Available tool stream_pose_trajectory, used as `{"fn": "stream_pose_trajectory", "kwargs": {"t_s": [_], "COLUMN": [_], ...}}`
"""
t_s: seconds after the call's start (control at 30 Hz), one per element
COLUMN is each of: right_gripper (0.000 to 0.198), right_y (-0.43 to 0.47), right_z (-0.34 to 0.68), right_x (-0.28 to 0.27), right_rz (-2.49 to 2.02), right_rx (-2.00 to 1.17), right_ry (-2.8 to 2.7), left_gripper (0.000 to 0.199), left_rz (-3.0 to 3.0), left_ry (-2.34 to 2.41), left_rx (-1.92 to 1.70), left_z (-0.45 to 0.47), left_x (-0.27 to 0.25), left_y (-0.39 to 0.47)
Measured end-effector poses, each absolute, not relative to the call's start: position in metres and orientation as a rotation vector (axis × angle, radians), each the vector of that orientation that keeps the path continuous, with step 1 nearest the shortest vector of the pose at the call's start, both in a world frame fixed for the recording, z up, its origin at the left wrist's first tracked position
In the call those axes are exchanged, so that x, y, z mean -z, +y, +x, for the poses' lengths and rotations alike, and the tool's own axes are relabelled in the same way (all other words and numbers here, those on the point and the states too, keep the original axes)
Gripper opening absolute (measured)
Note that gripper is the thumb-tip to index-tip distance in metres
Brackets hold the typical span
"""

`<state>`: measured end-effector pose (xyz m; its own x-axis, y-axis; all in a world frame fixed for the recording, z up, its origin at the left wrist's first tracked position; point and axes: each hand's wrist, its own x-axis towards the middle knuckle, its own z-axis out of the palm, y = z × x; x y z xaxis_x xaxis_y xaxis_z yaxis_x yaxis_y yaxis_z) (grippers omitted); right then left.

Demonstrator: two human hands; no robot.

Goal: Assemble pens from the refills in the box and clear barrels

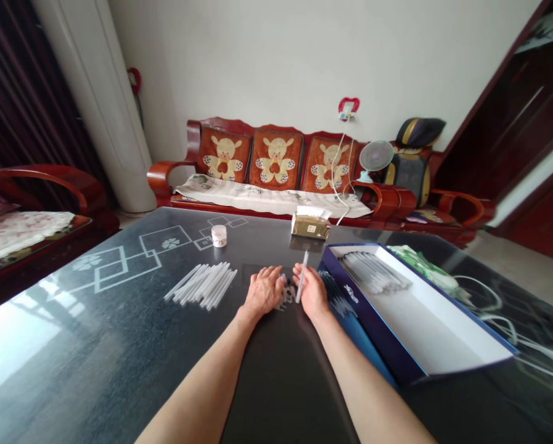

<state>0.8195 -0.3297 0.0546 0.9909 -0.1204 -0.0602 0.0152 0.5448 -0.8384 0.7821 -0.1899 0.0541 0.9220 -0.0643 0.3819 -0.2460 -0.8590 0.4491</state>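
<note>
My right hand (313, 292), palm turned partly up, grips a slim translucent pen tube (303, 277) that stands nearly upright between thumb and fingers. Close beside it, my left hand (264, 291) rests palm down on the dark table, fingers stretched forward and holding nothing that I can see. Small clear pieces (287, 296) lie between the two hands, partly hidden by the left one; their kind is too small to tell. To the left lies a loose pile of whitish tubes (202, 285) of similar shape.
On the right stands an open blue box (442, 327) with a white inside; a row of slim pens (373, 272) lies at its far end. A small round jar (219, 235) and a tissue box (311, 224) stand farther back. White cables (512, 327) trail at the far right.
</note>
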Motion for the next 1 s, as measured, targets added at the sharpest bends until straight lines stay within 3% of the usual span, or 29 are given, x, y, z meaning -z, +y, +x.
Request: {"fn": "stream_pose_trajectory", "kwargs": {"t_s": [0.2,0.33,0.5,0.83,1.0], "right_gripper": [0.018,0.022,0.021,0.037,0.036], "right_y": [-0.346,-0.339,-0.328,-0.337,-0.343], "right_z": [0.826,0.821,0.814,0.818,0.823], "right_x": [-0.07,-0.072,-0.071,-0.078,-0.065], "right_rz": [-0.834,-0.821,-0.803,-1.004,-1.235], "right_rx": [0.036,-0.022,-0.065,0.067,0.142], "right_ry": [0.087,0.044,-0.092,-0.012,-0.033], "left_gripper": [0.035,0.032,0.037,0.034,0.034], "left_rz": [2.345,2.297,2.455,2.712,2.723], "left_ry": [-0.168,-0.372,-0.646,-0.415,-0.306], "left_rx": [-0.851,-1.038,-0.951,-0.971,-0.92], "left_z": [0.784,0.778,0.773,0.776,0.778], "left_x": [-0.057,-0.068,-0.074,-0.076,-0.069], "left_y": [-0.188,-0.193,-0.2,-0.188,-0.182]}}
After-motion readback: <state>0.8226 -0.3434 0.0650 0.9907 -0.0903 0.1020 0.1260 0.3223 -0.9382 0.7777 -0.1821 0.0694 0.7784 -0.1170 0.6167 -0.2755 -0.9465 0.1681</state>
